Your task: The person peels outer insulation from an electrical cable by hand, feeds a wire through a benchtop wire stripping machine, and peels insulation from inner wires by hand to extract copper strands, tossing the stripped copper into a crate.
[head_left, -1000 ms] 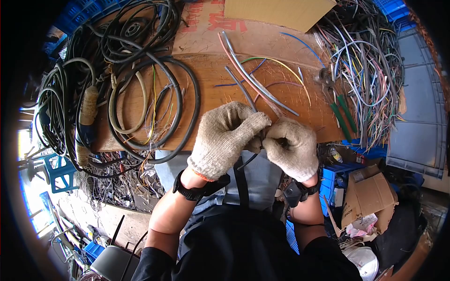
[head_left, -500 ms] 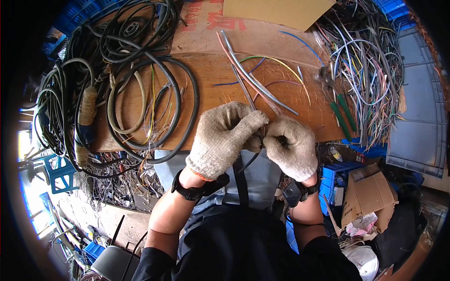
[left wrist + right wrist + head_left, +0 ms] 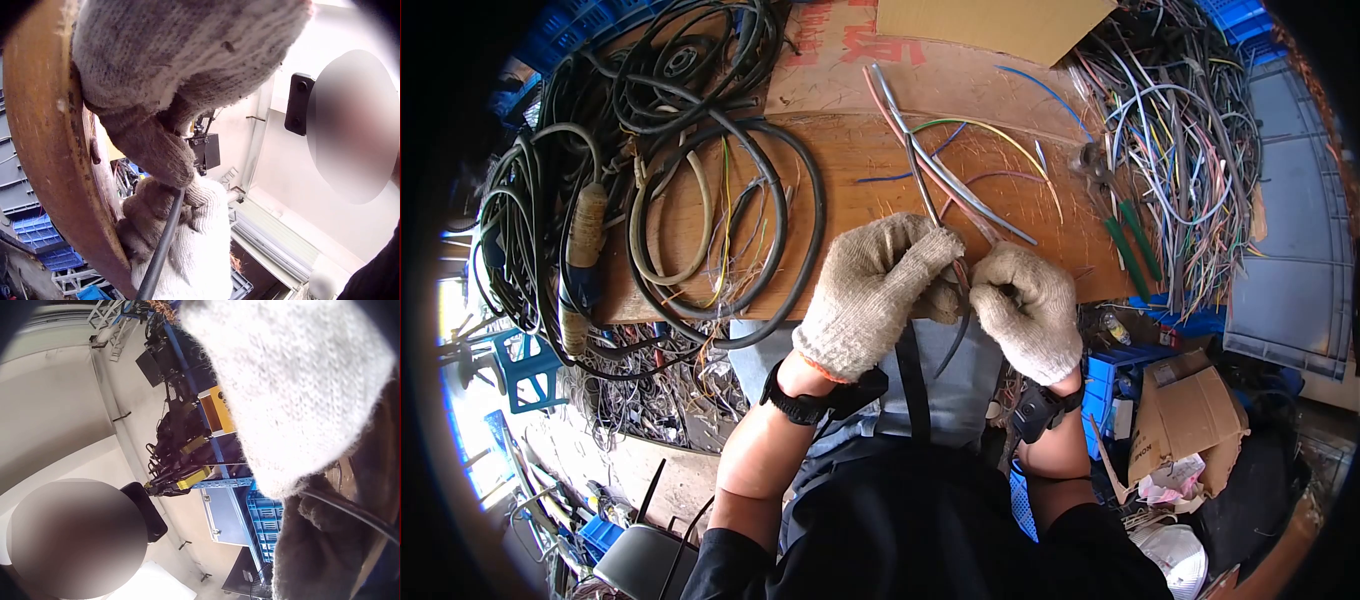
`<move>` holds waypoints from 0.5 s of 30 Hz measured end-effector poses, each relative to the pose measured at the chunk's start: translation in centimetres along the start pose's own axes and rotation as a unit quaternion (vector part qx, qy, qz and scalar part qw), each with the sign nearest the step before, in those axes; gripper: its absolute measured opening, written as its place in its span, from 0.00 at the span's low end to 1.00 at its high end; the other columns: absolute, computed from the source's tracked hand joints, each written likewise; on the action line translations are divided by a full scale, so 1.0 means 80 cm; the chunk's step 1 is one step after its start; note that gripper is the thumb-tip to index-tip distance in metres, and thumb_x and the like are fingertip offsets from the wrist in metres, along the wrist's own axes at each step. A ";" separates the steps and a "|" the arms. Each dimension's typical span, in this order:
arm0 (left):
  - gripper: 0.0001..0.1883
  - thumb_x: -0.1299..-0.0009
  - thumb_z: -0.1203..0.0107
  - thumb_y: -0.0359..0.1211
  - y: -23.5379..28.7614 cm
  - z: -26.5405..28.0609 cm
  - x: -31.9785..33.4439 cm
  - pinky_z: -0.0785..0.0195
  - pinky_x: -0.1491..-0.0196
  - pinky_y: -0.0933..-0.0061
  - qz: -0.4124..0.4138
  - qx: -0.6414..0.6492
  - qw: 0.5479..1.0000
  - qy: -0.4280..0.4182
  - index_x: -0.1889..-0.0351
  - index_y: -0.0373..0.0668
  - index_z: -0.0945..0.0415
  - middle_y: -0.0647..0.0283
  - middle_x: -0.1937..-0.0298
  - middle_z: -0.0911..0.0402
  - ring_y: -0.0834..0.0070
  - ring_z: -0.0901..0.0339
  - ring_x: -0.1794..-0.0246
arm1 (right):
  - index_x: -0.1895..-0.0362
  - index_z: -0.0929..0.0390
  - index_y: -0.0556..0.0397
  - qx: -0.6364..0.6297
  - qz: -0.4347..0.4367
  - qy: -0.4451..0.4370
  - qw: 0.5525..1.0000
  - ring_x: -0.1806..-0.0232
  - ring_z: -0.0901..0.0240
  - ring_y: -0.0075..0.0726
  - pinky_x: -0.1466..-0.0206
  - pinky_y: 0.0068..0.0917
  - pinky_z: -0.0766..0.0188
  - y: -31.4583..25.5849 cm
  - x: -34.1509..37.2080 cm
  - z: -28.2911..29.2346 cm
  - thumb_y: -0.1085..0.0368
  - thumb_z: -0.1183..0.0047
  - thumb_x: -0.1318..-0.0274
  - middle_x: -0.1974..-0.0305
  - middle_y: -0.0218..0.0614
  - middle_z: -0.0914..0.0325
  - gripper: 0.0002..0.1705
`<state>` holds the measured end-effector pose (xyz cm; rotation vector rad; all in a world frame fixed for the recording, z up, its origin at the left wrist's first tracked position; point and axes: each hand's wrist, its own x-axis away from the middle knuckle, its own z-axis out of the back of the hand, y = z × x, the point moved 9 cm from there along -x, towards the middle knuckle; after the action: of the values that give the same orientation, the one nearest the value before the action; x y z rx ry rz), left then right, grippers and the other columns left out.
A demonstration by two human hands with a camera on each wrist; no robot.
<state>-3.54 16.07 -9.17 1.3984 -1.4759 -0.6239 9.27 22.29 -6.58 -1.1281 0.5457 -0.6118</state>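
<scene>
Both hands wear knitted off-white work gloves and meet at the near edge of the wooden table (image 3: 850, 200). My left hand (image 3: 880, 290) pinches a thin black cable (image 3: 920, 185) between thumb and fingers. Its upper length slants over the table, and its lower tail hangs over the lap. A reddish-brown strip shows along the cable between the hands. Close on the right, my right hand (image 3: 1030, 312) has its fingers curled, with the tips pinching at the cable. In the left wrist view the cable (image 3: 164, 244) comes out below the left fingertips, in front of the right glove.
Pink and grey wires (image 3: 970, 190) lie beyond the hands. Green-handled pliers (image 3: 1135, 250) are at the right, near a heap of stripped wires (image 3: 1190, 150). Coiled black cables (image 3: 785, 200) fill the left side. Past them stands a cardboard box (image 3: 1000, 30) at the back.
The black cable has swung to the right, and its upper part now overlaps the pink and grey wires. My right hand has moved slightly right, widening the gap between the hands.
</scene>
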 end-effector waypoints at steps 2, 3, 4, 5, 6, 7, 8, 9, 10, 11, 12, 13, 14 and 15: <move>0.15 0.21 0.46 0.38 -0.001 0.001 0.000 0.24 0.66 0.79 -0.001 0.011 1.000 0.001 0.58 0.33 0.22 0.62 0.69 0.16 0.80 0.19 0.72 | 0.66 0.19 0.56 0.022 0.020 0.001 1.000 0.73 0.26 0.28 0.66 0.27 0.29 -0.002 0.000 0.000 0.74 0.39 0.45 0.73 0.33 0.24 0.03; 0.15 0.21 0.46 0.38 -0.002 0.001 -0.001 0.23 0.66 0.79 -0.003 0.023 1.000 0.001 0.58 0.33 0.22 0.62 0.69 0.16 0.80 0.19 0.72 | 0.66 0.19 0.56 0.022 0.020 0.001 1.000 0.73 0.26 0.28 0.66 0.27 0.29 -0.002 0.000 0.000 0.74 0.39 0.45 0.73 0.33 0.24 0.03; 0.15 0.21 0.46 0.38 -0.004 0.002 -0.001 0.23 0.66 0.79 -0.003 0.023 1.000 0.001 0.58 0.33 0.22 0.62 0.69 0.16 0.80 0.19 0.72 | 0.65 0.18 0.57 0.010 0.032 0.003 0.999 0.73 0.27 0.27 0.66 0.27 0.29 -0.004 -0.001 0.000 0.73 0.39 0.44 0.72 0.33 0.23 0.02; 0.14 0.21 0.46 0.38 -0.004 0.007 -0.002 0.23 0.67 0.78 -0.014 0.019 1.000 0.015 0.57 0.33 0.23 0.62 0.69 0.16 0.79 0.19 0.73 | 0.64 0.18 0.58 -0.001 0.044 0.005 0.999 0.72 0.27 0.26 0.66 0.27 0.29 -0.006 -0.001 0.000 0.72 0.40 0.42 0.72 0.33 0.22 0.03; 0.13 0.20 0.47 0.38 -0.004 0.011 -0.003 0.23 0.68 0.77 -0.025 0.014 0.999 0.028 0.56 0.34 0.23 0.62 0.69 0.17 0.78 0.19 0.74 | 0.64 0.18 0.58 -0.001 0.044 0.005 0.999 0.72 0.27 0.26 0.66 0.27 0.29 -0.005 0.001 -0.002 0.72 0.40 0.42 0.72 0.33 0.22 0.03; 0.13 0.20 0.47 0.38 -0.007 0.014 -0.004 0.23 0.68 0.77 -0.025 0.014 0.999 0.028 0.56 0.34 0.23 0.62 0.69 0.17 0.78 0.19 0.74 | 0.64 0.18 0.59 -0.053 0.008 0.037 0.998 0.72 0.27 0.24 0.66 0.25 0.29 0.005 0.005 0.003 0.70 0.42 0.39 0.72 0.33 0.22 0.05; 0.13 0.20 0.48 0.37 -0.010 0.017 -0.005 0.23 0.69 0.75 -0.032 0.098 0.994 0.029 0.55 0.35 0.24 0.62 0.69 0.17 0.77 0.19 0.75 | 0.63 0.18 0.61 -0.105 -0.027 0.069 0.992 0.71 0.27 0.23 0.66 0.24 0.30 0.014 0.009 0.008 0.67 0.44 0.36 0.71 0.32 0.22 0.08; 0.12 0.20 0.49 0.37 -0.012 0.021 -0.006 0.22 0.70 0.74 -0.039 0.182 0.982 0.031 0.54 0.36 0.24 0.62 0.69 0.17 0.75 0.19 0.76 | 0.63 0.18 0.61 -0.105 -0.027 0.069 0.992 0.71 0.27 0.23 0.66 0.24 0.30 0.013 0.012 0.009 0.67 0.44 0.36 0.71 0.32 0.22 0.08; 0.12 0.19 0.50 0.38 -0.011 0.024 -0.006 0.22 0.72 0.72 -0.045 0.204 0.977 0.032 0.51 0.38 0.26 0.61 0.68 0.17 0.73 0.19 0.77 | 0.63 0.18 0.61 -0.147 -0.054 0.080 0.984 0.71 0.27 0.22 0.67 0.22 0.30 0.018 0.015 0.012 0.65 0.47 0.33 0.71 0.32 0.22 0.11; 0.12 0.19 0.50 0.38 -0.012 0.025 -0.006 0.22 0.72 0.72 -0.046 0.204 0.977 0.033 0.51 0.38 0.26 0.61 0.68 0.17 0.73 0.19 0.77 | 0.63 0.18 0.62 -0.188 -0.082 0.092 0.975 0.71 0.28 0.21 0.67 0.21 0.31 0.024 0.017 0.014 0.63 0.49 0.31 0.71 0.31 0.22 0.14; 0.13 0.19 0.50 0.38 -0.012 0.027 -0.006 0.22 0.72 0.72 -0.046 0.220 0.974 0.038 0.51 0.38 0.26 0.60 0.66 0.17 0.72 0.19 0.77 | 0.62 0.18 0.62 -0.184 -0.062 0.095 0.976 0.72 0.29 0.20 0.68 0.19 0.32 0.018 0.016 0.015 0.60 0.51 0.28 0.71 0.30 0.21 0.17; 0.13 0.19 0.50 0.39 -0.013 0.029 -0.006 0.22 0.72 0.72 -0.047 0.236 0.970 0.043 0.50 0.38 0.26 0.59 0.65 0.17 0.72 0.19 0.77 | 0.62 0.18 0.62 -0.184 -0.062 0.094 0.976 0.72 0.29 0.20 0.68 0.19 0.32 0.015 0.016 0.015 0.60 0.51 0.28 0.71 0.30 0.21 0.17; 0.13 0.19 0.50 0.38 -0.012 0.030 -0.006 0.22 0.72 0.72 -0.051 0.239 0.969 0.037 0.49 0.37 0.27 0.58 0.65 0.17 0.71 0.19 0.77 | 0.63 0.18 0.62 -0.161 -0.058 0.107 0.979 0.72 0.29 0.19 0.68 0.20 0.32 0.010 0.017 0.018 0.60 0.49 0.29 0.70 0.30 0.21 0.16; 0.13 0.19 0.50 0.38 -0.014 0.033 -0.005 0.22 0.72 0.72 -0.052 0.239 0.969 0.038 0.49 0.37 0.27 0.58 0.65 0.17 0.71 0.19 0.77 | 0.63 0.18 0.61 -0.137 -0.054 0.121 0.982 0.72 0.29 0.19 0.69 0.20 0.33 0.007 0.018 0.021 0.60 0.47 0.30 0.70 0.31 0.21 0.16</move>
<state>-5.38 15.55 -11.29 1.8555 -1.5611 -0.2787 11.53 22.57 -6.66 -1.3587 0.7994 -0.7900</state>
